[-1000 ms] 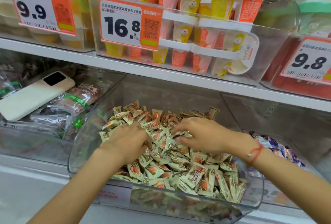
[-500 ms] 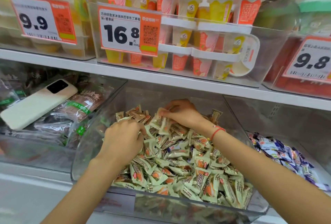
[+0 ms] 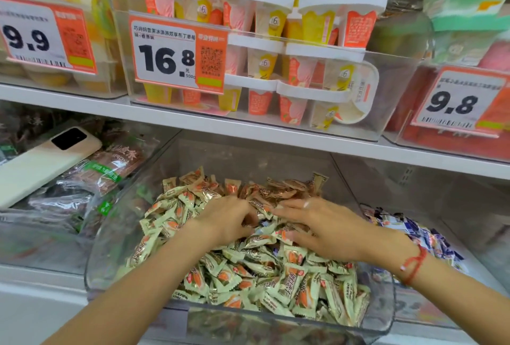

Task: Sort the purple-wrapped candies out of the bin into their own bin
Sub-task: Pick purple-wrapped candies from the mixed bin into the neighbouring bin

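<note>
Though the clear plastic bin (image 3: 386, 303) brims with pale green wrapped candies (image 3: 276, 275), the left hand (image 3: 229, 220) curls in, grasp unclear, the right hand (image 3: 325, 227) lies flat; between them peeks a light, crinkly, slippery purple-wrapped candy (image 3: 263, 224), best pinched by its twisted end.

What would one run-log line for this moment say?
left hand: digging | right hand: digging | middle bin: green candies | purple candies: right bin

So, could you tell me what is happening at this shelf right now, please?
A person has both hands in the clear plastic bin of pale green-wrapped candies. The left hand and right hand are meeting mid-pile, fingers digging among the wrappers where a bit of purple-blue wrapper shows. Whether either hand holds a candy is unclear. The purple-wrapped candies lie in the neighbouring bin to the right.
</note>
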